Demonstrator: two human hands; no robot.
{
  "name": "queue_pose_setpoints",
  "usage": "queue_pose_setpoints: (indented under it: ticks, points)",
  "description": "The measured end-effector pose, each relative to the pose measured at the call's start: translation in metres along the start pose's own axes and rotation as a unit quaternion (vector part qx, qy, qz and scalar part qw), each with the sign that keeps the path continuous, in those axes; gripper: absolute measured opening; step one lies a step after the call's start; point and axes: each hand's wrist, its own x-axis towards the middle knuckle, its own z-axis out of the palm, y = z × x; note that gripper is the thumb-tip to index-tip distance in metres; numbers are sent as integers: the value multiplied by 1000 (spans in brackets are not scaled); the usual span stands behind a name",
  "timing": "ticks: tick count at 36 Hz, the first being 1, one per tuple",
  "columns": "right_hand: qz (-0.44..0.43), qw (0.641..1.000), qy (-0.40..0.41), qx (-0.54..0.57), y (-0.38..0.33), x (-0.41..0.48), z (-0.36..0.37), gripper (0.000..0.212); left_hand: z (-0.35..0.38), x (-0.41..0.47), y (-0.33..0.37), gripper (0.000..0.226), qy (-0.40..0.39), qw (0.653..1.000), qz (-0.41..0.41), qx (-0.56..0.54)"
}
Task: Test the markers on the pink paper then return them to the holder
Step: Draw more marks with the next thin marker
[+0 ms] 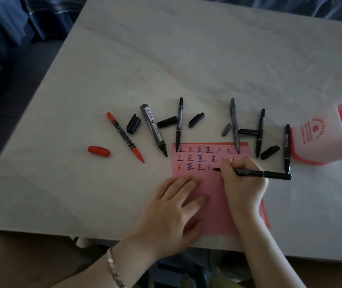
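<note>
1. Pink paper (213,206) lies on the grey table (124,59). 3 rows of black, red and blue marks fill its top part.
2. Left hand (174,208): fingers straight, palm flat on the paper's lower left, holding nothing. 1 bracelet (114,267) on that wrist.
3. Right hand (242,181): fingers curled round 1 held marker (265,174), black, with its tip touching the paper at the end of row 3.
4. Uncapped markers lying loose: 6.
   - Left of the paper: red marker (125,137), thick marker (153,127).
   - Tip at the paper's top left corner: slim marker (179,123).
   - Tip over the paper's top edge: grey marker (235,125).
   - Right of the paper: near black marker (259,138), far black marker (287,146).
5. Loose caps: 7, all off the paper. 1 red cap (98,151), 1 grey cap (226,129), 5 black caps (196,119).
6. Holder (315,138): 1, white with red trim, right of the paper, just beside the far black marker. Upright or tipped: cannot tell.
</note>
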Motion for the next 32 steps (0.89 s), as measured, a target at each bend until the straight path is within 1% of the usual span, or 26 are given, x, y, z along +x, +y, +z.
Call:
queue_pose_setpoints:
  ticks: [5, 11, 13, 16, 18, 20, 22, 23, 24, 25, 26, 27, 29, 30, 32]
  points:
    - [15, 1000, 9, -4, 0, 1, 0, 28, 0, 0, 0, 43, 2, 1000, 2, 10]
    - [63, 995, 46, 66, -8, 4, -3, 28, 2, 0, -1, 41, 11, 1000, 14, 24]
    - [93, 992, 40, 77, -11, 6, -6, 26, 2, 0, 0, 40, 10, 999, 19, 32]
    - [135, 986, -9, 94, -13, 12, -14, 27, 3, -1, 0, 39, 1, 998, 25, 59]
    - [172, 976, -59, 124, -15, 17, -24, 26, 3, -1, 1, 40, -12, 996, 27, 87]
    - [225, 946, -116, 201, -18, 22, -35, 21, 2, 0, 2, 42, -29, 992, 24, 119]
    - [274, 900, -172, 293, -20, 26, -45, 12, 0, 1, 4, 43, -38, 989, 21, 141]
    - [281, 885, -199, 314, -22, 27, -51, 11, -1, 2, 5, 43, -39, 988, 21, 149]
    - [279, 878, -223, 320, -24, 29, -55, 12, -1, 2, 6, 43, -39, 987, 22, 155]
    - [270, 879, -238, 314, -26, 31, -59, 17, -2, 2, 7, 42, -38, 987, 24, 157]
    - [260, 887, -244, 293, -28, 33, -63, 21, -3, 2, 8, 41, -38, 987, 25, 156]
    - [247, 903, -242, 256, -30, 35, -65, 20, -3, 2, 9, 40, -36, 988, 23, 150]
    - [215, 937, -231, 149, -32, 43, -65, 18, -4, 4, 11, 35, -24, 991, 14, 130]
    - [197, 948, -228, 98, -34, 48, -63, 21, -4, 6, 11, 32, -17, 993, 12, 117]
    - [158, 959, -234, 28, -37, 59, -56, 26, 0, 10, 12, 25, -8, 995, 25, 97]
